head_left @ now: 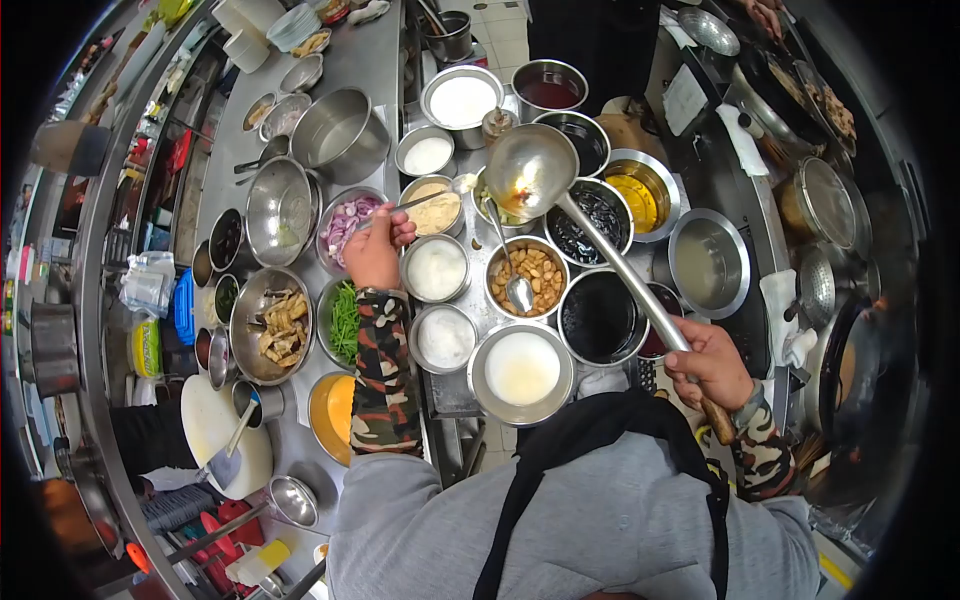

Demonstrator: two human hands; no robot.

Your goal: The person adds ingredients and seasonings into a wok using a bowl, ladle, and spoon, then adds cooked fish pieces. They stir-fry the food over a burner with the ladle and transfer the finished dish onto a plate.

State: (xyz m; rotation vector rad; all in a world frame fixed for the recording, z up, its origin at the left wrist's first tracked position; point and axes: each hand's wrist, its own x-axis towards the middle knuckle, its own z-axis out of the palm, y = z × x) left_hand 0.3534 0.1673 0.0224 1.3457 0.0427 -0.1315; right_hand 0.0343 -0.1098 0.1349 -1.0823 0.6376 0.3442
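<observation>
My right hand is closed around the long handle of a metal ladle. The ladle's bowl, with a brownish stain inside, hangs over the seasoning pots and partly covers a bowl of chopped green pieces. Between the fingers of my left hand is a thin spoon, its tip carrying something pale near the ladle's rim. Below that spoon stands a container of beige powder. Sliced purple onion fills a bowl beside my left hand.
White powders, peanut-like pieces with a spoon, dark liquid, yellow oil and milky liquid stand close together. Left are a large pot and chopped greens. Another person's hand shows top right.
</observation>
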